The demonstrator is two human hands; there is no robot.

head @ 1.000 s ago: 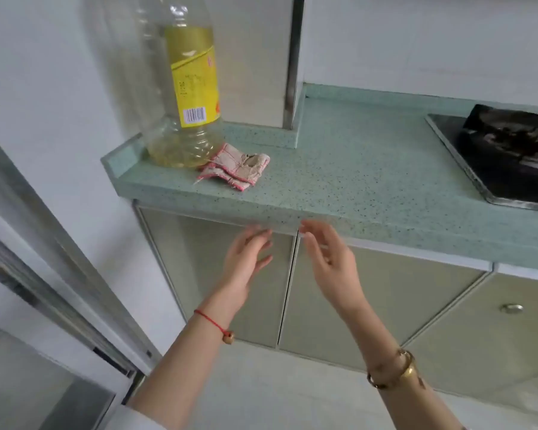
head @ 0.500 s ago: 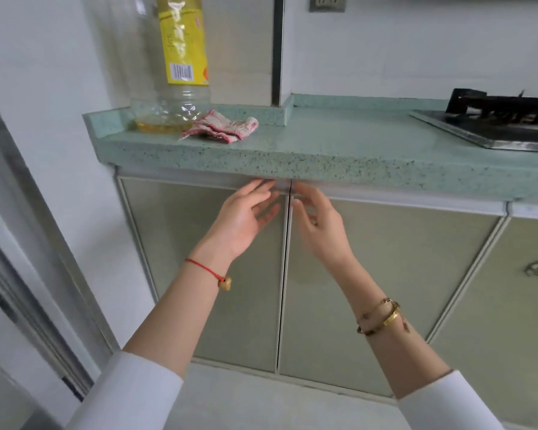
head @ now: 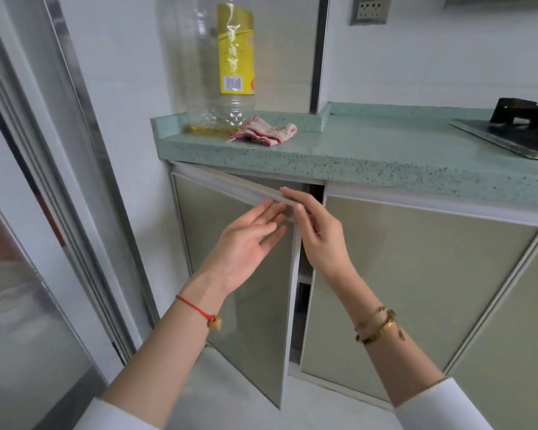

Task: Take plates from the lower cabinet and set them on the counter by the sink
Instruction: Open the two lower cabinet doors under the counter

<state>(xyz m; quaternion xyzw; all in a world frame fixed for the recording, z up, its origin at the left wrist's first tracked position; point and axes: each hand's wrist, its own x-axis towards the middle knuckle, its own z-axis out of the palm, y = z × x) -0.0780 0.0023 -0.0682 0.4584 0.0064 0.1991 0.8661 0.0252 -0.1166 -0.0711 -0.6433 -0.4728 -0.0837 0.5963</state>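
The left door (head: 246, 321) of the lower cabinet stands partly swung out, leaving a dark gap (head: 302, 305) in which a white shelf edge shows. No plates are visible inside. My right hand (head: 317, 234) has its fingers hooked over the door's top corner. My left hand (head: 246, 243) hovers flat in front of the door with fingers spread, holding nothing. The right door (head: 416, 290) is closed. Above runs the green speckled counter (head: 370, 150).
A big, nearly empty oil bottle (head: 227, 66) and a crumpled red-and-white cloth (head: 264, 133) sit on the counter's left end. A gas stove (head: 516, 128) is at the right. A metal-framed sliding door (head: 59, 212) stands at the left. The sink is out of view.
The left cabinet door, closed half a second ago, has swung outward with my right hand on its top corner. The view has dropped lower and shifted left.
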